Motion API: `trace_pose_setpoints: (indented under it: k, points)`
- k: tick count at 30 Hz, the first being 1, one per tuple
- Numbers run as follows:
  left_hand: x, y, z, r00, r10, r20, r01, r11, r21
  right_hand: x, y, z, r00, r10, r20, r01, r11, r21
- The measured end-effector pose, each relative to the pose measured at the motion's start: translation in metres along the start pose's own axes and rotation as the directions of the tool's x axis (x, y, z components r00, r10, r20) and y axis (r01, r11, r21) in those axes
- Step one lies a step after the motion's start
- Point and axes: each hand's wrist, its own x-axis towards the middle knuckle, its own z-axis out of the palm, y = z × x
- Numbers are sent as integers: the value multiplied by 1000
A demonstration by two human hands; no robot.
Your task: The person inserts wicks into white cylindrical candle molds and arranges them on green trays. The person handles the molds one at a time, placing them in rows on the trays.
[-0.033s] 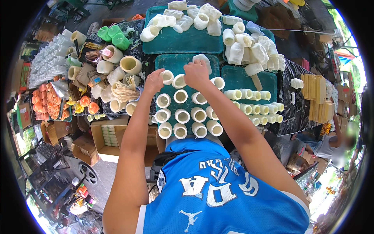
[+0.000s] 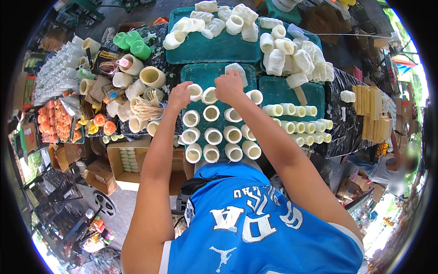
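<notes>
Rows of hollow white cylinder moulds (image 2: 213, 136) stand upright, open ends up, on a teal tray (image 2: 200, 73) in front of me. My left hand (image 2: 179, 95) is closed at the rim of the far-left white mould (image 2: 195, 92). Fingers curled in, my right hand (image 2: 229, 86) is beside the neighbouring mould (image 2: 209, 96); what it pinches, if anything, is hidden. Just beyond it lies a folded white piece (image 2: 238, 73), partly covered by that hand. My right forearm crosses over part of the rows.
On the right tray (image 2: 269, 91) lie rows of small pale candles (image 2: 288, 127). White moulds (image 2: 301, 64) are heaped behind. To the left are green candles (image 2: 141, 49), orange pieces (image 2: 48, 116) and a bundle of wicks (image 2: 147, 107). Yellow slabs (image 2: 362, 102) are stacked far right. A person (image 2: 388, 169) is at the right edge.
My left hand has shifted slightly at the rim of the far-left mould. The right hand and the rows look the same.
</notes>
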Motion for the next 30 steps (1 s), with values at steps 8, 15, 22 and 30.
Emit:
trace_pose_setpoints:
  k: [8,15,22,30]
  points:
    - [6,-32,-11,976,216,32,-215,926,311,28,1,15,976,-212,54,218,962,-165]
    - [2,-37,-2,982,186,13,-186,968,168,24,0,26,960,-280,-16,279,959,-52]
    - [14,-47,3,940,335,-63,-317,927,198,26,-1,37,976,-177,-130,192,974,118]
    - [14,-50,9,977,203,-68,-199,978,57,22,11,26,982,-103,-157,150,933,326]
